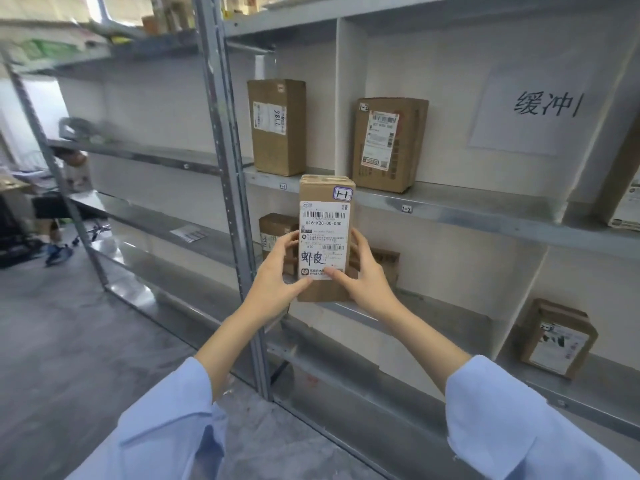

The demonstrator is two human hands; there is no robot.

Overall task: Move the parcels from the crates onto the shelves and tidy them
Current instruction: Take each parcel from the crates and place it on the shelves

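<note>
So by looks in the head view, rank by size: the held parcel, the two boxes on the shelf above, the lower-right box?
1. held parcel and upper right box: alike; the parcel is nearer, so unsure.
2. upper left box.
3. lower-right box.

held parcel [325,216] before shelf [485,211] | two boxes [277,128] on it

One held parcel [325,216], six shelved parcels [277,126] and one paper sign [530,109].
</note>
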